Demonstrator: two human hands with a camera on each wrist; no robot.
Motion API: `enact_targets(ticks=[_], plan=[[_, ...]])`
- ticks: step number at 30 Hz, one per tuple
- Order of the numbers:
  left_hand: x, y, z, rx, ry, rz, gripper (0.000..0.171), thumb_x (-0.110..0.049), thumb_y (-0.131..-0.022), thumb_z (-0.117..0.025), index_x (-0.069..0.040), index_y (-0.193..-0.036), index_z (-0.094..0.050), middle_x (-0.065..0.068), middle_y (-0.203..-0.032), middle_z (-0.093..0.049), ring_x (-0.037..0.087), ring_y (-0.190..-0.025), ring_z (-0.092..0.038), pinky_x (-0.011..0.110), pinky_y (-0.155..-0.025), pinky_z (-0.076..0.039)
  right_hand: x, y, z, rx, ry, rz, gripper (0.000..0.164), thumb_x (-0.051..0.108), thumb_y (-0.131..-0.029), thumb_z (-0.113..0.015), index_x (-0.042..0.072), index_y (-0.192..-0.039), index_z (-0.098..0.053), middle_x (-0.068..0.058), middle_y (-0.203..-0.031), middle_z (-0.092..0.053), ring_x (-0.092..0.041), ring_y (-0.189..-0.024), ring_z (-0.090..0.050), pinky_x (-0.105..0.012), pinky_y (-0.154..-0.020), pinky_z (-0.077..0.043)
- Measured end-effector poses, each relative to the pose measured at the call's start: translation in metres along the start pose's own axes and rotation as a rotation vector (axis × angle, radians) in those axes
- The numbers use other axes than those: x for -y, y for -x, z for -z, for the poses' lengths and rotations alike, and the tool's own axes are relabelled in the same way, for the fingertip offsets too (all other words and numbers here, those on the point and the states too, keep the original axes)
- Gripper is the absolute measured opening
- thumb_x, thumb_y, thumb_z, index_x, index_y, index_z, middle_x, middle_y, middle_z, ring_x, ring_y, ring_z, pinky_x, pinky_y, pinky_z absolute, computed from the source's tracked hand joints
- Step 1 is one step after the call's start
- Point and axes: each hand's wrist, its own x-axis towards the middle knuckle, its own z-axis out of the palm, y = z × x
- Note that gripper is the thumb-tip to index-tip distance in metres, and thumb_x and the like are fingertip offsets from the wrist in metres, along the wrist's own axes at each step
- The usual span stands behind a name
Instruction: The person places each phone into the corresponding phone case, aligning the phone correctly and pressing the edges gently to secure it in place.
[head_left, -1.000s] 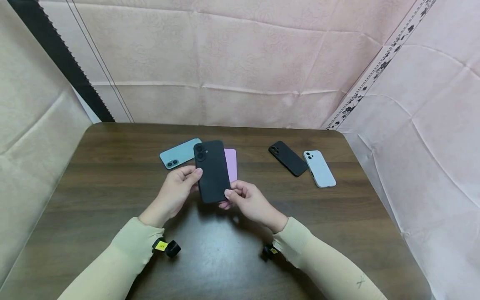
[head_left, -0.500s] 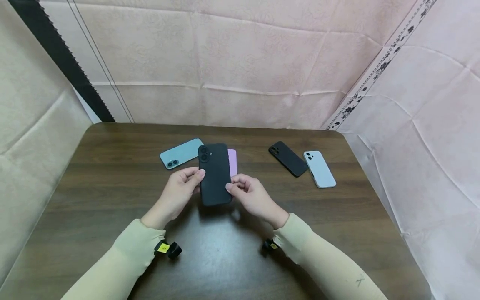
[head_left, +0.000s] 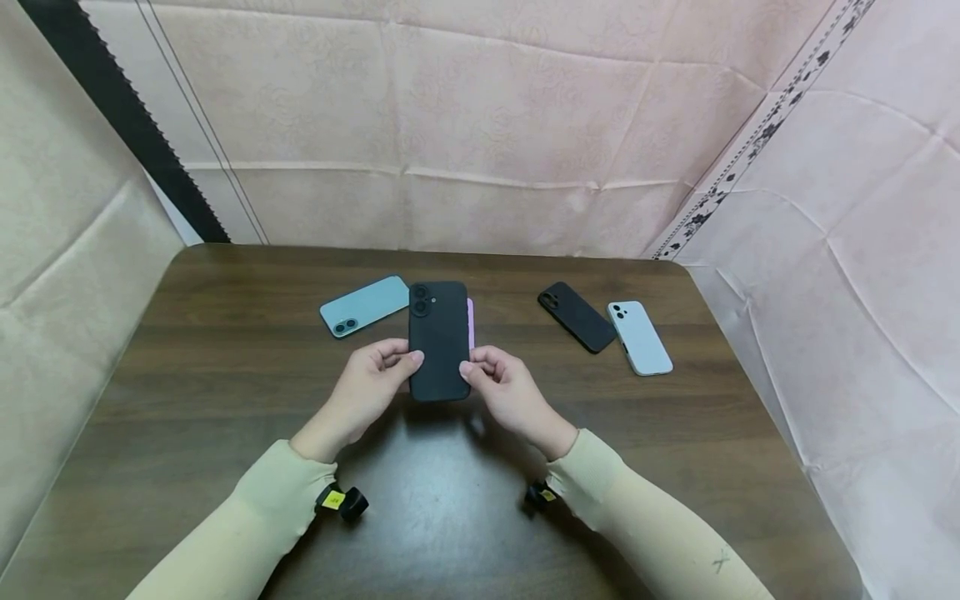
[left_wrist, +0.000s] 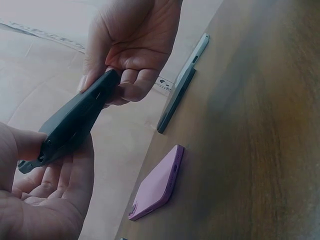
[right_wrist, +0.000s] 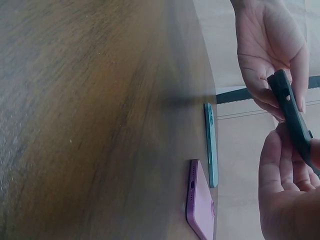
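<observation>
A black phone (head_left: 439,342) is held up over the table between both hands, camera side toward the head view. A dark case seems to wrap its edges; how fully it sits on the phone I cannot tell. My left hand (head_left: 372,385) pinches the left long edge, thumb on the back. My right hand (head_left: 510,396) pinches the lower right edge the same way. In the left wrist view the black phone (left_wrist: 75,122) appears edge-on, and the right wrist view shows an opening in its short end. Behind it lies a purple phone (head_left: 471,323), mostly hidden in the head view.
A light blue phone (head_left: 365,307) lies at the back left of the brown table (head_left: 225,392). To the right lie another black phone or case (head_left: 576,317) and a white phone (head_left: 640,337), close together. Pale cloth (head_left: 480,125) hangs behind the table.
Both hands have shifted the black phone slightly to the right and turned it more upright. It now covers more of the purple phone. The right fingers have moved slightly up its edge.
</observation>
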Motion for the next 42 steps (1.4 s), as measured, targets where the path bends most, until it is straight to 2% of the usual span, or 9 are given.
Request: enact_targets(ticks=[5, 10, 13, 17, 21, 30, 34, 38, 42], plan=[[-0.0020, 0.0019, 0.0001, -0.023, -0.045, -0.009, 0.030, -0.026, -0.097, -0.062, -0.004, -0.117, -0.063, 0.010, -0.106, -0.070, 0.023, -0.093, -0.069, 0.034, -0.083, -0.055, 0.0024, -0.0015, -0.0001, 0.018, -0.037, -0.032, 0.019, 0.014, -0.099, -0.056, 0.000, -0.111, -0.062, -0.010, -0.095, -0.071, -0.043, -0.085, -0.053, -0.032, -0.071, -0.043], [-0.0019, 0.0024, 0.0005, -0.015, -0.027, -0.016, 0.030, -0.025, -0.096, -0.063, -0.003, -0.116, -0.063, 0.011, -0.104, -0.070, 0.024, -0.092, -0.068, 0.032, -0.084, -0.054, 0.0048, -0.0004, -0.0009, 0.016, -0.051, -0.040, 0.020, 0.016, -0.100, -0.056, 0.000, -0.111, -0.062, -0.010, -0.096, -0.071, -0.037, -0.085, -0.055, -0.037, -0.075, -0.043], [-0.0004, 0.0016, 0.0007, 0.018, -0.001, -0.011, 0.031, -0.023, -0.095, -0.065, -0.004, -0.119, -0.061, 0.012, -0.107, -0.069, 0.025, -0.092, -0.068, 0.035, -0.083, -0.054, 0.0036, 0.0002, -0.0012, -0.013, -0.052, -0.030, 0.021, 0.019, -0.099, -0.057, 0.003, -0.111, -0.063, -0.008, -0.095, -0.072, -0.035, -0.085, -0.055, -0.035, -0.077, -0.042], [0.0025, 0.0010, -0.0006, 0.111, 0.039, 0.018, 0.035, -0.020, -0.093, -0.067, -0.002, -0.121, -0.058, 0.016, -0.111, -0.067, 0.028, -0.097, -0.068, 0.039, -0.083, -0.055, 0.0011, 0.0001, -0.0016, -0.066, -0.070, -0.005, 0.020, 0.020, -0.099, -0.058, 0.004, -0.109, -0.064, -0.008, -0.091, -0.071, -0.041, -0.083, -0.051, -0.030, -0.072, -0.041], [0.0050, 0.0014, -0.0026, 0.163, 0.070, 0.026, 0.036, -0.018, -0.093, -0.068, 0.002, -0.121, -0.058, 0.019, -0.112, -0.066, 0.035, -0.102, -0.065, 0.047, -0.084, -0.053, -0.0001, -0.0010, -0.0025, -0.100, -0.095, 0.010, 0.018, 0.019, -0.099, -0.058, 0.004, -0.107, -0.063, -0.007, -0.088, -0.069, -0.042, -0.080, -0.048, -0.032, -0.068, -0.040], [0.0033, 0.0032, -0.0040, 0.151, 0.073, 0.006, 0.030, -0.015, -0.094, -0.066, 0.003, -0.117, -0.059, 0.019, -0.108, -0.067, 0.044, -0.103, -0.062, 0.052, -0.085, -0.051, 0.0010, -0.0017, -0.0027, -0.093, -0.127, 0.017, 0.020, 0.019, -0.099, -0.058, 0.002, -0.108, -0.063, -0.009, -0.094, -0.071, -0.021, -0.083, -0.060, -0.044, -0.082, -0.047], [0.0037, 0.0035, -0.0037, 0.152, 0.085, -0.002, 0.029, -0.013, -0.094, -0.066, 0.004, -0.117, -0.060, 0.019, -0.108, -0.067, 0.044, -0.102, -0.063, 0.053, -0.086, -0.051, 0.0030, -0.0018, -0.0030, -0.082, -0.143, 0.016, 0.023, 0.019, -0.099, -0.058, 0.000, -0.110, -0.062, -0.012, -0.096, -0.071, -0.018, -0.086, -0.064, -0.049, -0.090, -0.047], [0.0046, 0.0035, -0.0041, 0.157, 0.082, -0.009, 0.029, -0.013, -0.094, -0.065, 0.003, -0.117, -0.060, 0.018, -0.109, -0.068, 0.041, -0.099, -0.065, 0.048, -0.083, -0.053, 0.0037, -0.0016, -0.0030, -0.085, -0.157, 0.004, 0.022, 0.018, -0.099, -0.058, -0.001, -0.110, -0.062, -0.013, -0.096, -0.071, -0.018, -0.086, -0.064, -0.054, -0.091, -0.045], [0.0053, 0.0036, -0.0042, 0.163, 0.092, -0.015, 0.029, -0.013, -0.094, -0.065, 0.003, -0.118, -0.060, 0.018, -0.109, -0.067, 0.039, -0.098, -0.066, 0.045, -0.082, -0.054, 0.0033, -0.0014, -0.0023, -0.082, -0.170, -0.007, 0.022, 0.017, -0.099, -0.058, -0.001, -0.111, -0.062, -0.012, -0.096, -0.071, -0.018, -0.087, -0.065, -0.046, -0.092, -0.048]])
